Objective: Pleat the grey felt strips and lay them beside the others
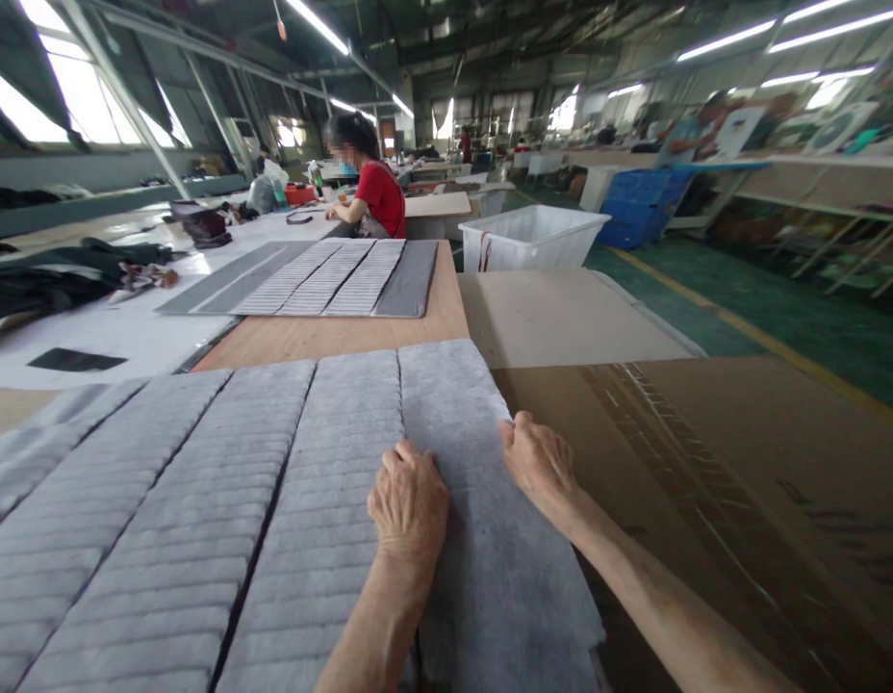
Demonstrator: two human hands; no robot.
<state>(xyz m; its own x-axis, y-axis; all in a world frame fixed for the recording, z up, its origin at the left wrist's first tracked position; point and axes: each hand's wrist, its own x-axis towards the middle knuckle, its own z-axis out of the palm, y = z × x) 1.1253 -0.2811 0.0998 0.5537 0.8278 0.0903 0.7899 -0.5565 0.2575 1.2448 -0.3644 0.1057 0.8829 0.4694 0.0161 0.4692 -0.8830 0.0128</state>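
Left hand [408,505] lies open and flat on grey quilted padding [309,520]; right hand [539,465] curls over its plain edge, beside brown cardboard [713,481], grip unclear.

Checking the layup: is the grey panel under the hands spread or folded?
Spread: the grey panel lies flat with no fold in view, the left hand resting on it and the right hand at its edge.
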